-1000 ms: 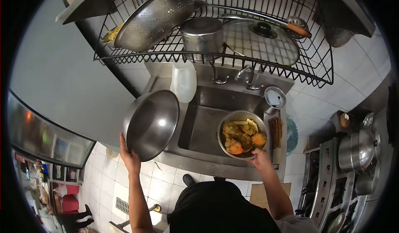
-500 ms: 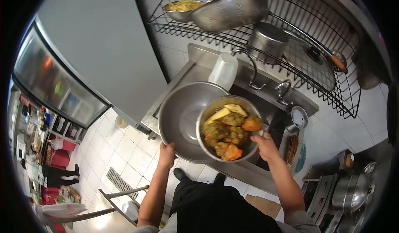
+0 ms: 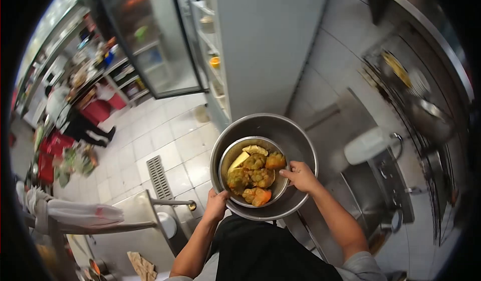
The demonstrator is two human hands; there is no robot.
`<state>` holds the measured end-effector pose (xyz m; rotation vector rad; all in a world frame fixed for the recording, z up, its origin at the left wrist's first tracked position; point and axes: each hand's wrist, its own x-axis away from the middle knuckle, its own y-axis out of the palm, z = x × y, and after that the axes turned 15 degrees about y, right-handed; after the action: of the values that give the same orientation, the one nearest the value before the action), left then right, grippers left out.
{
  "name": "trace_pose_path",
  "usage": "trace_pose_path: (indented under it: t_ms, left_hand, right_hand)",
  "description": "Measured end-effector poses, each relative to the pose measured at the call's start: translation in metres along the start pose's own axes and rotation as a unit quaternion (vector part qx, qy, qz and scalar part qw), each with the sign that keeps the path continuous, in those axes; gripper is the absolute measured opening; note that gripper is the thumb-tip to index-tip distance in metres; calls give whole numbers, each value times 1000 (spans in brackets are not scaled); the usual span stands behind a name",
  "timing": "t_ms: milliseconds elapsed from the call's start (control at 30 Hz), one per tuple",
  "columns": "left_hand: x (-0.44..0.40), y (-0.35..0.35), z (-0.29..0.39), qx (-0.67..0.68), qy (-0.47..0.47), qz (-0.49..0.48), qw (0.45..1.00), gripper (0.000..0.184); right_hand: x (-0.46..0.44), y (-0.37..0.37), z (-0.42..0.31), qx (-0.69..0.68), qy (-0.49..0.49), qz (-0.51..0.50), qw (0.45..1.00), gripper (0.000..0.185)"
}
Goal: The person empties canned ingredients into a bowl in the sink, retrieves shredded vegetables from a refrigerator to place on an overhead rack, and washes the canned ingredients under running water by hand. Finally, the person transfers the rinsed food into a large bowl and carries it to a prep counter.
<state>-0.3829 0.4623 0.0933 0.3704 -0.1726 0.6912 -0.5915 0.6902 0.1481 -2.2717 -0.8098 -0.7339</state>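
Note:
A large steel mixing bowl [image 3: 295,130] is held in front of my body, with a smaller steel bowl [image 3: 224,155] resting inside it. In the smaller bowl lie orange and green-brown cooked vegetable chunks [image 3: 256,173] and some pale yellow pieces. My left hand [image 3: 216,204] grips the near left rim of the large bowl, its thumb close to the smaller bowl. My right hand [image 3: 300,177] reaches over the large bowl and holds the right rim of the smaller one. The undersides of both bowls are hidden.
The glass-doored fridge [image 3: 150,35] stands open ahead. A person [image 3: 75,115] works at shelves far left. The steel sink [image 3: 368,191] and a white jug [image 3: 368,145] are to the right, below a wire rack [image 3: 401,100]. A metal table [image 3: 120,231] stands at lower left.
My view and body have turned left, away from the sink toward the fridge. The large bowl has left the counter, and the smaller bowl now sits within it.

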Motion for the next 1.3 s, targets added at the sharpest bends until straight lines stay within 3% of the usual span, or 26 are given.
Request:
trace_pose_path:
  t_ms: [67,167,267,300,400,567,633,700,800,867,1067,1233,1300]
  left_hand:
    - [-4,-32,10,22,26,40,999,20]
    - [-6,-84,22,69,34,119,990,29]
    - [-4,-110,53,121,33,243,962,32]
    - [-10,-126,44,120,85,250,957,31]
    - [-18,-158,43,145,108,359,916,27]
    - [-39,-225,37,252,159,448,843,28]
    - [-45,-240,42,278,201,490,802,32]
    - [-50,-252,54,324,234,525,752,34]
    - [-62,-277,46,339,302,600,659,33]
    - [-61,-291,39,343,284,641,625,35]
    - [-60,-335,36,360,346,747,440,40]
    - [-37,-353,15,370,356,801,307,56]
    - [-36,-357,17,366,320,847,217,65]
  right_hand:
    - [-6,23,-39,-47,-40,-75,995,36]
    - [-7,47,-98,14,-182,4,983,38]
    - [-16,50,-141,-44,-214,-71,973,36]
    - [-18,47,-151,-49,-203,-83,975,35]
    - [-61,38,-156,-44,-152,-144,977,31]
    - [-150,48,-151,7,-70,-193,979,28]
    - [-188,67,-165,30,-79,-248,965,27]
    - [-221,90,-188,49,-12,-267,962,26]
    - [-272,144,-240,155,-40,-337,928,24]
    - [-297,191,-281,172,-32,-375,910,24]
    - [-327,356,-396,268,-107,-470,834,23]
    - [-332,491,-437,402,-114,-523,743,19]
    - [-343,545,-445,429,-121,-541,713,16]
